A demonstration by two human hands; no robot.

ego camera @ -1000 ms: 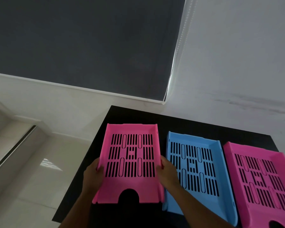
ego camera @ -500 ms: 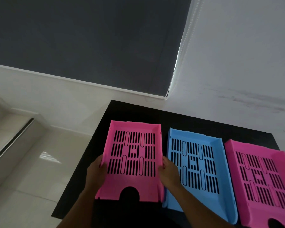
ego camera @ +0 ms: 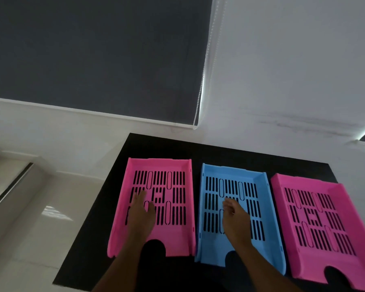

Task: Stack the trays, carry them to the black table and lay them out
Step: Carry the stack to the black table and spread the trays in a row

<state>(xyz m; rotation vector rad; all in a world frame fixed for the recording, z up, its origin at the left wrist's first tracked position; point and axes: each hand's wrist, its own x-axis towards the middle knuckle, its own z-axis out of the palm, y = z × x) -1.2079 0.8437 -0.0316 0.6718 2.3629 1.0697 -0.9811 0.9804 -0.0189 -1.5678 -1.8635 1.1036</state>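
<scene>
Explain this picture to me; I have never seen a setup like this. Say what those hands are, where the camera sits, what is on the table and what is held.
No machine here: a person works with bare hands, filmed by a camera on their head looking forward and down. A black table carries three slotted trays in a row: left pink tray, blue tray, right pink tray. The left hand is over the left pink tray, the right hand over the blue one. Both hands are open, holding nothing.

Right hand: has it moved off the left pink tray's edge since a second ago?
Yes. The right hand now lies over the blue tray, right of the left pink tray.
</scene>
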